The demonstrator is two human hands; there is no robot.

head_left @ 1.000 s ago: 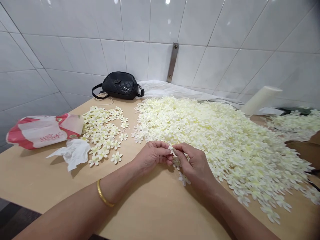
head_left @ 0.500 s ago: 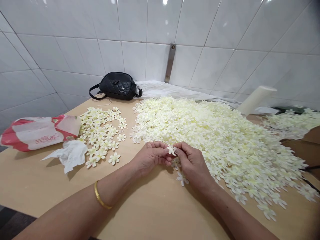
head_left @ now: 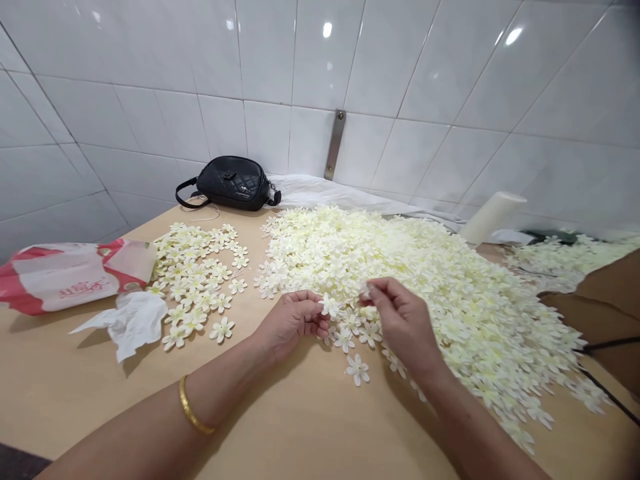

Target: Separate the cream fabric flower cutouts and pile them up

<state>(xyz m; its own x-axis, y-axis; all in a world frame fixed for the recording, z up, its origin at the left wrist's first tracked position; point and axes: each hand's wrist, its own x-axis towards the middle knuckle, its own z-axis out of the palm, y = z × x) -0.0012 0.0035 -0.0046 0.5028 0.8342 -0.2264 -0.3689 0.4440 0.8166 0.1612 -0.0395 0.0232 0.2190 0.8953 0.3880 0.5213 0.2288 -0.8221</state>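
Observation:
My left hand [head_left: 293, 321] pinches a small cream fabric flower [head_left: 329, 306] between thumb and fingers, just above the wooden table [head_left: 280, 427]. A short way to its right, my right hand [head_left: 403, 322] is also pinched, on another flower piece [head_left: 365, 291] at its fingertips. Both hover at the near edge of a big heap of cream flowers [head_left: 425, 273]. A few loose flowers [head_left: 358, 369] lie under and between the hands. A gold bangle [head_left: 193, 413] circles my left wrist.
A smaller patch of separated flowers [head_left: 197, 277] lies to the left, beside a red-and-white tissue pack [head_left: 70, 275] with a tissue [head_left: 127, 319] pulled out. A black quilted bag [head_left: 231, 183] and white cloth [head_left: 330, 190] sit by the tiled wall. A white roll [head_left: 493, 217] lies far right.
My hands were joined on one flower; now they have drawn apart, the left keeping a flower and the right lifted away to the right with a piece. The view has tilted up slightly.

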